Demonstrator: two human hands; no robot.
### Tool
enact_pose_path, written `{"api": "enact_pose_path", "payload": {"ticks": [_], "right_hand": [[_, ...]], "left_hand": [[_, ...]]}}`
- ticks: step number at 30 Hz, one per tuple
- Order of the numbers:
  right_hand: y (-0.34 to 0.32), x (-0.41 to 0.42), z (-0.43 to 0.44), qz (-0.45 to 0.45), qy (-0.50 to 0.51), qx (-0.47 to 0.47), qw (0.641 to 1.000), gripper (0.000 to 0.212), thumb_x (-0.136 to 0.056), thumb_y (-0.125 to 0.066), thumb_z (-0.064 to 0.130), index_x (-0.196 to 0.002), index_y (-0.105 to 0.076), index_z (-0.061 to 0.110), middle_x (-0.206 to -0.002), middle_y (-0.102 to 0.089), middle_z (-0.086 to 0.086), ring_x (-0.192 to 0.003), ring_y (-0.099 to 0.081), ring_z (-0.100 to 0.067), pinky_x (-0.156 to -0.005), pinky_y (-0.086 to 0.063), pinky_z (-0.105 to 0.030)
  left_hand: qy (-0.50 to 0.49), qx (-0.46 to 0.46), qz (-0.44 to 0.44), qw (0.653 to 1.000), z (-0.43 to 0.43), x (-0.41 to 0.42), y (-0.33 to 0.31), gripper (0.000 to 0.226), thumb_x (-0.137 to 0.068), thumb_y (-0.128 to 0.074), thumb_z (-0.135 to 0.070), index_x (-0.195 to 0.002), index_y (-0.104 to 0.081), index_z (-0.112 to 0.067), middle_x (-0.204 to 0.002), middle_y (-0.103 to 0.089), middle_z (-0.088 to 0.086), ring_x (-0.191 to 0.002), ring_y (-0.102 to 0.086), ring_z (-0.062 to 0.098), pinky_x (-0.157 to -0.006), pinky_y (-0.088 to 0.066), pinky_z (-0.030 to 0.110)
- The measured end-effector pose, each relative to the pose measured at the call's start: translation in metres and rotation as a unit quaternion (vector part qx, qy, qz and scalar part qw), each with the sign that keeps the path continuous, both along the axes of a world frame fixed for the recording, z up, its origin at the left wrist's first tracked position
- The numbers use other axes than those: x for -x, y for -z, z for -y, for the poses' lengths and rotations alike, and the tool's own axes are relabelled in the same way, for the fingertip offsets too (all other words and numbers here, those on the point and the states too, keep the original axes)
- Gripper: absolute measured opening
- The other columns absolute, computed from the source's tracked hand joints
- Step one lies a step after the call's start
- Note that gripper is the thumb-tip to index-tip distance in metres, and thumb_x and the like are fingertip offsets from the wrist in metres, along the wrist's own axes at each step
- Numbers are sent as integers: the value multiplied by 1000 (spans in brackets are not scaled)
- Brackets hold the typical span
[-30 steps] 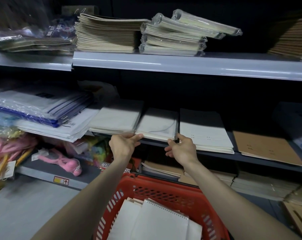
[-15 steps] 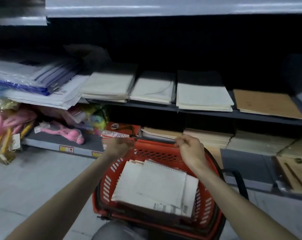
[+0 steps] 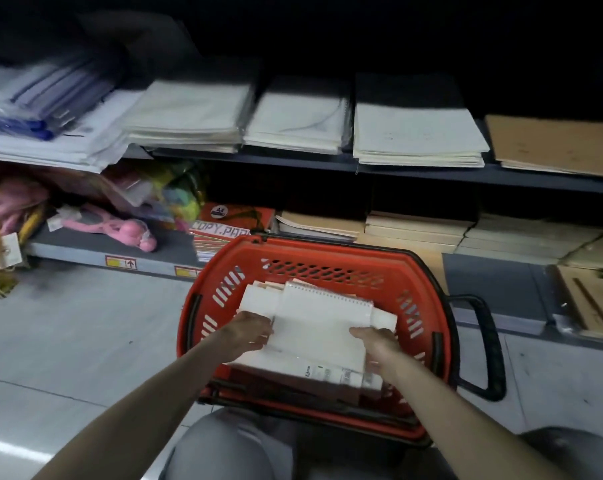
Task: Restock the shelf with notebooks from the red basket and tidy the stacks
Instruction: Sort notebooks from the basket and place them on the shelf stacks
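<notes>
**Clerk:** Item one, the red basket (image 3: 327, 252). Location?

**Checker:** On the floor (image 3: 68, 323), just in front of the lower shelves and close to the person's knee (image 3: 223, 445). Its black handle (image 3: 483, 341) is folded out to the right. I judge it is set there so both arms can reach the stock from a crouch.

**Clerk:** Contents?

**Checker:** White-covered notebooks, laid flat in a loose, overlapping pile. The top notebook (image 3: 320, 327) is spiral-bound, with the coil along its far edge. It lies skewed across those beneath.

**Clerk:** Hands?

**Checker:** The left hand (image 3: 249, 336) is at the left edge of the top notebook, fingers touching that edge. Whether they curl under it I cannot tell. The right hand (image 3: 376, 341) is at the right edge, thumb on the cover and fingers tucked below, clamped on it. One hand on each side suits a wide, limp cover, which should then lift level rather than sag.

**Clerk:** Destination?

**Checker:** The middle shelf (image 3: 414, 171), above and beyond the basket. It carries three pale stacks side by side: left stack (image 3: 189, 112), middle stack (image 3: 296, 123) and right stack (image 3: 414, 133). A brown stack (image 3: 556, 143) sits further right. The middle stack seems to show a coil on its right side, so it is the likely match, though that is only a judgement.

**Clerk:** Stage?

**Checker:** Pick-up in hand, with nothing lifted clear yet. Several notebooks lie in the basket, so restocking is partway at best.

**Clerk:** Risk?

**Checker:** The pile is uneven, so raising the top notebook may drag its neighbours askew.
</notes>
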State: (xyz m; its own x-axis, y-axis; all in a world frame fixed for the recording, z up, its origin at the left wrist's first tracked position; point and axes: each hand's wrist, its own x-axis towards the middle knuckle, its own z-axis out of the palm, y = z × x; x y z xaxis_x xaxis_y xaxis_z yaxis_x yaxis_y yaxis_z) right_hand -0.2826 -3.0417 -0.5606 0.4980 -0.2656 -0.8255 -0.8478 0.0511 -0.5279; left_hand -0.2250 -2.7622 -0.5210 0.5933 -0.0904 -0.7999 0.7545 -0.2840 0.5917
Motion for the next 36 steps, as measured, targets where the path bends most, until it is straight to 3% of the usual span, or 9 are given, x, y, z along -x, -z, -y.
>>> {"api": "enact_pose_path", "payload": {"ticks": [2, 7, 16, 20, 24, 29, 31, 34, 36], "right_hand": [[9, 1, 0, 8, 2, -3, 1000, 75, -63, -81, 51, -128, -64, 16, -125, -71, -3, -113, -68, -28, -99, -56, -48], [-38, 2, -10, 26, 40, 56, 997, 44, -97, -68, 28, -133, -53, 7, -132, -60, -10, -124, -58, -35, -104, -51, -48], [-88, -29, 19, 147, 48, 23, 988, 58, -64, -73, 37, -117, -69, 14, -115, -73, -10, -104, -69, -36, -96, -57, -54], [-193, -28, 9, 246, 56, -18, 968, 17, -84, -72, 16, -100, -74, 17, -99, -78, -10, -95, -73, -36, -92, -59, -52], [-255, -35, 9, 331, 90, -77, 936, 55, -69, -78, 21, -122, -69, 9, -106, -79, -13, -99, -75, -36, -96, -57, -56], [-310, -41, 4, 374, 142, -131, 907, 19, -92, -65, 5, -111, -70, 7, -101, -78, -12, -93, -74, -33, -79, -57, -42], [-318, -46, -2, 372, 181, -178, 893, 14, -95, -61, 3, -105, -68, 10, -100, -75, -9, -85, -71, -25, -67, -57, -36], [-319, -57, -20, 350, 257, -272, 859, 26, -95, -57, -4, -119, -64, 6, -121, -70, -15, -93, -69, -26, -70, -56, -37], [-317, -61, -34, 332, 242, -320, 854, 25, -96, -54, -5, -118, -63, 4, -124, -68, -16, -101, -69, -30, -83, -57, -39]], "left_hand": [[48, -17, -39, 998, 6, 1, 0, 14, -94, -70, -6, -107, -67, -4, -107, -66, 12, -95, -63, 24, -89, -55, 38], [20, 27, -37, 999, 20, 4, -15, 27, -93, -74, -11, -113, -56, -10, -128, -58, 10, -126, -57, 32, -94, -59, 40], [48, 94, 22, 994, 16, 8, -115, 29, -102, -62, -9, -128, -58, 3, -116, -74, 20, -99, -77, 36, -81, -64, 38], [15, 152, 109, 982, 15, 7, -176, 24, -102, -59, -7, -123, -65, 3, -109, -77, 19, -90, -76, 36, -70, -65, 32], [-8, 195, 187, 963, 17, -8, -225, 20, -103, -58, -8, -113, -65, 8, -109, -68, 29, -83, -71, 31, -70, -61, 31], [-77, 249, 217, 941, 27, -38, -273, 23, -101, -58, -8, -115, -64, 9, -91, -70, 21, -64, -65, 20, -54, -55, 21], [-146, 298, 207, 920, 34, -48, -282, 14, -97, -61, -7, -104, -65, 5, -84, -69, 19, -66, -69, 21, -60, -60, 23], [-233, 403, 183, 866, 47, -55, -285, 26, -95, -63, -8, -113, -64, 11, -107, -74, 24, -97, -76, 32, -81, -65, 33], [-192, 376, 184, 888, 56, -48, -279, 31, -98, -61, -12, -124, -65, 4, -119, -73, 24, -110, -72, 35, -94, -61, 42]]}}
